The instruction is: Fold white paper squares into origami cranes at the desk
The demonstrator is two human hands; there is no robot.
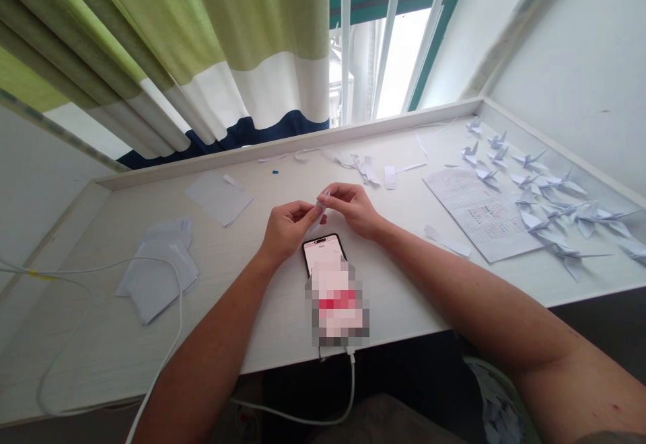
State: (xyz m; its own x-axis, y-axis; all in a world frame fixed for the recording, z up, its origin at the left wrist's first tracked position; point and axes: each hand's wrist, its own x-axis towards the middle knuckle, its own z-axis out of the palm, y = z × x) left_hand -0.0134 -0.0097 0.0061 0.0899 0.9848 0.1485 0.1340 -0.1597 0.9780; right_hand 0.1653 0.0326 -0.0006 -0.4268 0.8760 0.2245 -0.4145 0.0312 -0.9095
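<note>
Between my two hands is a small folded piece of white paper (pixel 323 203), narrow and pointed at its upper end. My left hand (pixel 291 229) pinches its lower part between thumb and fingers. From the right, my right hand (pixel 350 207) pinches the top near the point. Fingers cover much of the paper, so its full shape is hidden. Just below the hands a phone (pixel 326 249) lies face up on the white desk, its screen lit and partly blurred out, with a white cable (pixel 352 370) plugged into its near end.
Several folded paper cranes (pixel 527 181) stand at the right, around a written sheet (pixel 479 212). Paper scraps (pixel 366 169) lie along the back. Loose sheets (pixel 219 196) and a stack of paper (pixel 159 269) lie at left, crossed by a white cord (pixel 179 296). A raised ledge (pixel 282 146) edges the desk.
</note>
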